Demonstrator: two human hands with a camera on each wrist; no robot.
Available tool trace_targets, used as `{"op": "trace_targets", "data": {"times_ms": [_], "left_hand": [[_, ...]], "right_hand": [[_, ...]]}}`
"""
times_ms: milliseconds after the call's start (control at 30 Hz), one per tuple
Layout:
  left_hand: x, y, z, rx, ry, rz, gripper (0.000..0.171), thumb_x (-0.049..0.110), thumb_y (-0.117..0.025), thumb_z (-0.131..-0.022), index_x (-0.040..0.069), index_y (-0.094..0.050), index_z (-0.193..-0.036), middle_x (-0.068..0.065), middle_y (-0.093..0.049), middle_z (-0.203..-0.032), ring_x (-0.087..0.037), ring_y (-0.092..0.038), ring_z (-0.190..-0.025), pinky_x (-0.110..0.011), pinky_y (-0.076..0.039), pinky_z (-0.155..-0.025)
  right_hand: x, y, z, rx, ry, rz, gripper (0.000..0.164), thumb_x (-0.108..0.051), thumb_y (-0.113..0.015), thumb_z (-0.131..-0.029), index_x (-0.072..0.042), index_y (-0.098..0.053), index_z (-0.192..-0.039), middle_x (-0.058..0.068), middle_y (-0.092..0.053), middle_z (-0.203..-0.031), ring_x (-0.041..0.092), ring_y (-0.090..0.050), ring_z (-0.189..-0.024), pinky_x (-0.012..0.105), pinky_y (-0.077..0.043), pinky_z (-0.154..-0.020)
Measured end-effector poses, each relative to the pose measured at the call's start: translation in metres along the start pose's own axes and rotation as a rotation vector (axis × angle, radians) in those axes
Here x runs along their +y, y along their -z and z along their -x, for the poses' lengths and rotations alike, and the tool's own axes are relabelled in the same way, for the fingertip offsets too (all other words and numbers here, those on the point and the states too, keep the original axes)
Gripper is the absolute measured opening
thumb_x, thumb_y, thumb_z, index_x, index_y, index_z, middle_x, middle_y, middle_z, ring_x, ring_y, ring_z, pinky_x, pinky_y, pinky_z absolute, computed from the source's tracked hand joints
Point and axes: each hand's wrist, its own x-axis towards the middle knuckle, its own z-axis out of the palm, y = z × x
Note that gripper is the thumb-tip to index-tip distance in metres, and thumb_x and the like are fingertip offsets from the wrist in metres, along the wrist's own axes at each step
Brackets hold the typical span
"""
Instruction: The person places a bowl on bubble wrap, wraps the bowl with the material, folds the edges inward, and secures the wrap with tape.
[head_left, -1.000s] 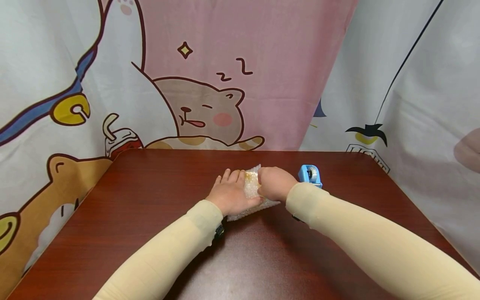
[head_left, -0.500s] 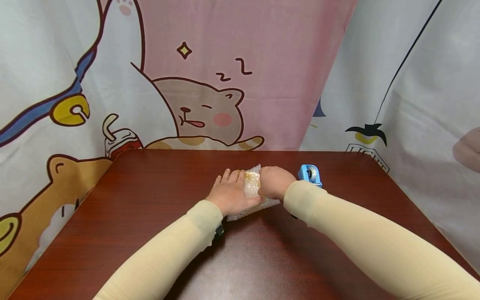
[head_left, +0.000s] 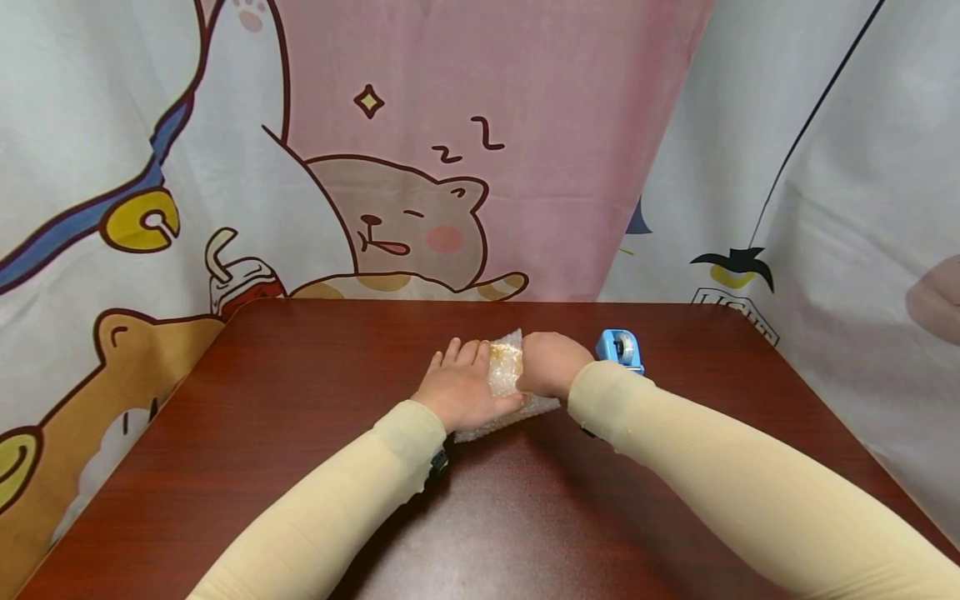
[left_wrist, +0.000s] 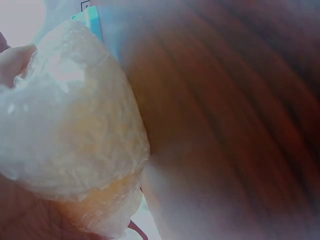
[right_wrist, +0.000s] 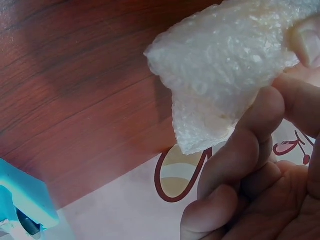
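A bubble-wrapped bundle (head_left: pixel 504 367) lies on the table between my hands, its clear wrap showing something yellowish inside. In the left wrist view the wrap (left_wrist: pixel 75 120) bulges large, with an orange patch low down; what it holds cannot be made out. My left hand (head_left: pixel 461 392) rests on the bundle's left side, fingers straight and spread, thumb pointing right across the wrap. My right hand (head_left: pixel 555 365) holds the right side with curled fingers. In the right wrist view those fingers (right_wrist: pixel 245 145) bend at the wrap's (right_wrist: pixel 215 75) edge.
A blue tape dispenser (head_left: pixel 620 350) with a roll in it stands just right of my right hand. The brown wooden table (head_left: pixel 337 358) ends at a printed cartoon curtain (head_left: pixel 570 167) behind. White curtain hangs at both sides.
My right hand has shifted slightly to the right, uncovering a little more of the wrap. My left hand and the tape dispenser stay where they were.
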Motion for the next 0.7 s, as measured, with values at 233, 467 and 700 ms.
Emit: {"op": "trace_targets", "data": {"times_ms": [233, 467, 700], "left_hand": [[0.000, 0.001, 0.001, 0.009, -0.004, 0.005, 0.114, 0.086, -0.049, -0.090, 0.005, -0.026, -0.167, -0.012, -0.033, -0.171, -0.042, -0.023, -0.161, -0.059, -0.022, -0.130], [0.000, 0.000, 0.001, 0.014, -0.007, 0.002, 0.115, 0.087, -0.047, -0.089, 0.005, -0.026, -0.167, -0.012, -0.033, -0.171, -0.042, -0.023, -0.161, -0.059, -0.023, -0.130], [-0.001, -0.001, 0.000, 0.003, -0.004, 0.001, 0.116, 0.088, -0.046, -0.089, 0.005, -0.025, -0.167, -0.012, -0.031, -0.172, -0.041, -0.022, -0.161, -0.058, -0.022, -0.130]], "right_hand": [[0.003, 0.001, -0.001, -0.006, -0.008, -0.007, 0.049, -0.033, -0.086, -0.082, 0.002, -0.073, -0.114, 0.012, -0.075, -0.099, 0.024, -0.065, -0.080, 0.046, -0.061, -0.092], [0.009, 0.003, -0.003, -0.024, -0.054, -0.047, 0.061, -0.040, -0.088, -0.083, 0.003, -0.071, -0.122, 0.014, -0.076, -0.109, 0.024, -0.066, -0.085, 0.047, -0.060, -0.094], [0.019, 0.001, -0.008, -0.044, -0.085, -0.085, 0.067, -0.046, -0.088, -0.080, 0.002, -0.070, -0.124, 0.014, -0.075, -0.109, 0.023, -0.066, -0.084, 0.046, -0.061, -0.094]]}}
